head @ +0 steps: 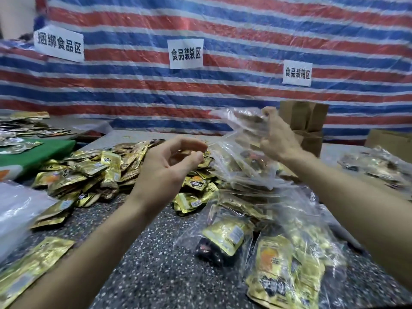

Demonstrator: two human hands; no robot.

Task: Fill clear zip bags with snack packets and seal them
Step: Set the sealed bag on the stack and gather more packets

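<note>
My right hand [278,139] is raised above the table and grips the top of a clear zip bag [240,157], which hangs crumpled with a few snack packets in it. My left hand [169,166] is beside the bag's left corner. Its fingers are curved, and the index tip and thumb lie close to the bag's edge with a small gap between them, holding nothing. A heap of gold snack packets [98,172] lies on the speckled table [151,259] behind and below my hands. Filled clear bags [278,259] lie at the front right.
A green box [35,152] with packets on it stands at the left, and a white plastic sheet [15,210] lies at the near left. Brown cardboard boxes [310,123] stand at the back right. More filled bags [376,166] lie far right. A striped tarp with paper signs hangs behind.
</note>
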